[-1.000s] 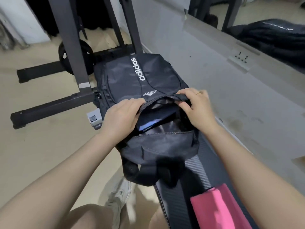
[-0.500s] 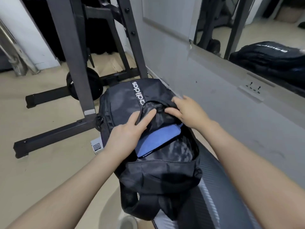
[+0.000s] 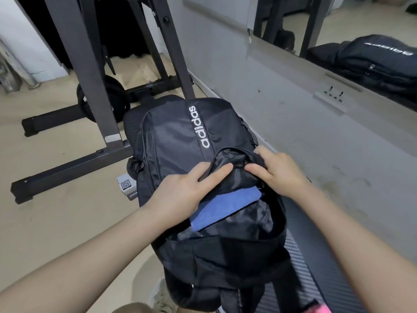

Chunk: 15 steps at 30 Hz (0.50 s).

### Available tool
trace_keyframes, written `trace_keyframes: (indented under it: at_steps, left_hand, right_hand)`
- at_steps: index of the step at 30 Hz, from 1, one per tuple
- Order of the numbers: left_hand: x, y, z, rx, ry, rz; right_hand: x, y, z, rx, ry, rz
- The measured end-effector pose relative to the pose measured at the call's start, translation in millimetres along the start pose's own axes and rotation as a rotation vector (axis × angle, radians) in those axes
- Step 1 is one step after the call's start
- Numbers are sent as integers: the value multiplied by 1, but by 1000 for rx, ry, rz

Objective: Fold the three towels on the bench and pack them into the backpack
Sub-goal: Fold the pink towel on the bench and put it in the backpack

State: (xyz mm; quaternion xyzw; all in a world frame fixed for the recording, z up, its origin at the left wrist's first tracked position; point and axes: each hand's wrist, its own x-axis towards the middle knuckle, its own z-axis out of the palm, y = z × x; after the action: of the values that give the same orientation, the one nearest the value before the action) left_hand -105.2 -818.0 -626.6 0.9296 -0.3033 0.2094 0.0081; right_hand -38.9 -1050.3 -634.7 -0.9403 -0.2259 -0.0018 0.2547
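A black backpack [image 3: 176, 141] with white lettering lies on the black bench [image 3: 316, 256], its main compartment unzipped toward me. A folded blue towel [image 3: 225, 207] shows inside the opening. My left hand [image 3: 187, 188] lies flat on the upper flap of the opening, fingers straight and pressing the fabric. My right hand [image 3: 277, 171] rests on the flap's right side with fingers extended along the zip edge. A pink towel [image 3: 319, 309] peeks in at the bottom edge on the bench.
A dark steel rack frame [image 3: 90, 86] with a weight plate [image 3: 106, 100] stands on the floor to the left. A grey wall with a socket [image 3: 334, 97] and a mirror runs along the right. My shoe [image 3: 162, 297] is below the bag.
My hands went from gripping and spreading the opening to lying flat on the upper flap, folding it back. The blue towel inside shows more. The view tilted up, and the pink towel slid almost out of frame.
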Motion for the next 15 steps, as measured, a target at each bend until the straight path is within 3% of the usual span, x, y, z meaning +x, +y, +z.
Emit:
trace_keyframes:
  at_steps: [5,11,15]
  left_hand:
    - [-7,27,-30,-39,44,-20]
    - [-19,26,-72,-262,138,-163]
    - [-47,20,-72,-665,65,-539]
  right_hand:
    - [-45,12,-16,327,-133,-33]
    - [-40,-22,-32,367,183,-50]
    - [-26,-36,-24,391,256,7]
